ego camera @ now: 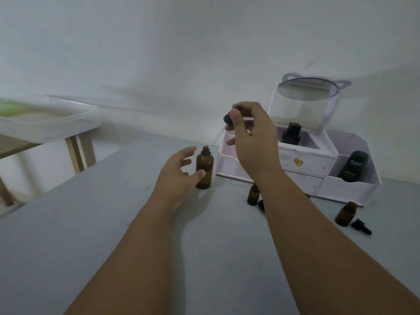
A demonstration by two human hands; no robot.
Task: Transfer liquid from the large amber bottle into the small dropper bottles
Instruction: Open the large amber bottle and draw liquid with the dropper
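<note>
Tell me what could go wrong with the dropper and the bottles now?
The dropper tip is at the edge of the big bottle's open mouth, so drops might fall on the table. The left hand is open beside the big bottle, not gripping it; a bump could tip it. The right hand's forearm passes close to a small bottle and might knock it over.

We get a single view: a wide-angle camera on the person's head, looking forward and down across the tabletop (79, 235) toward its far edge and the wall (159, 53). It sits close, with the left hand (179, 172) and right hand (254, 142) mid-frame.
</note>
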